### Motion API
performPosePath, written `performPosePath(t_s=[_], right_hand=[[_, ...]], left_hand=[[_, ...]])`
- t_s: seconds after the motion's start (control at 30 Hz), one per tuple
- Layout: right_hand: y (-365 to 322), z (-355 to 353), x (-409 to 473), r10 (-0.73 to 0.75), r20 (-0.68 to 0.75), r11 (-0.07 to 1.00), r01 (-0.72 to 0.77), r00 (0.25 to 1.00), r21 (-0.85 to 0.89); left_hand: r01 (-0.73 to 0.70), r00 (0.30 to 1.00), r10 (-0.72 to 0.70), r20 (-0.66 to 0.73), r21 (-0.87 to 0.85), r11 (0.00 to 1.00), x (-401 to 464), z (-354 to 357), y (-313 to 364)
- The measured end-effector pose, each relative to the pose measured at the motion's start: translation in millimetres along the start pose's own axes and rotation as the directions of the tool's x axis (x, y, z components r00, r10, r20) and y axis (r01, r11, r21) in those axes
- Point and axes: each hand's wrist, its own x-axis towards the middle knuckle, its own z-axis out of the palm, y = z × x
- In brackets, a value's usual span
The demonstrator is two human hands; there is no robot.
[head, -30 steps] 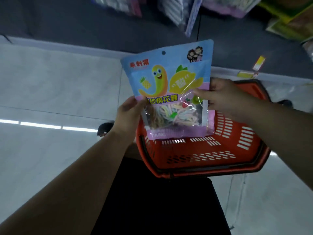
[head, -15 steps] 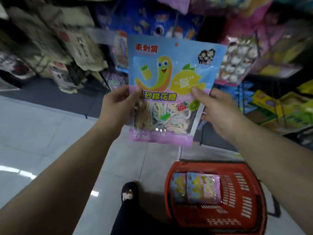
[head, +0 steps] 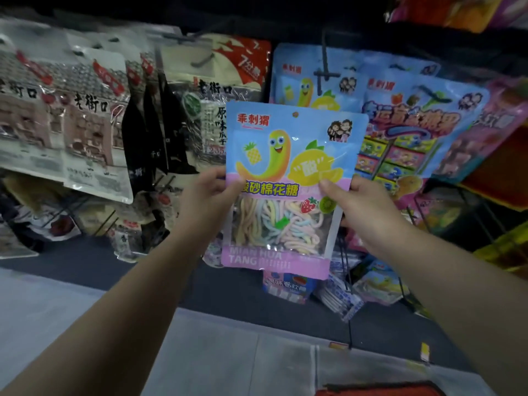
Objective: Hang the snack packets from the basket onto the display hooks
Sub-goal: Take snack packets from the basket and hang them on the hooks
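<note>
Head view: 1 snack packet, upright, held at mid-height on both side edges; left hand pinches the left edge, right hand the right, thumbs on the front. Against 0.5 s ago, it stands higher and closer to the hanging packets and display hook; basket now only a rim. Glossy flat pouch, clear window, round hang-hole.

place: shop | evidence: hanging snack packets crowding display hooks | red basket on floor
</note>
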Motion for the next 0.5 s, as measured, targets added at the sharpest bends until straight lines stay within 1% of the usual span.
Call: performPosePath(t_s=[0.17, 0.37, 0.5], right_hand=[[-9.0, 6.1, 5.6, -0.002, -0.065, 1.0, 0.002, 0.998, -0.001], [-12.8, -5.2, 18.9, -0.011, -0.168, 1.0, 0.008, 0.986, -0.019], [-8.9, -14.7, 25.4, 0.0, -0.196, 1.0, -0.002, 0.981, -0.013]], left_hand=[[-0.045, 0.998, 0.045, 0.048, -0.014, 0.999, 27.0, 5.2, 2.1], [-0.043, 0.993, 0.051, 0.11, -0.079, 0.996, 49.8, 21.7, 11.6], [-0.046, 0.989, 0.058, 0.139, -0.086, 0.995, 58.3, 36.8, 11.5]])
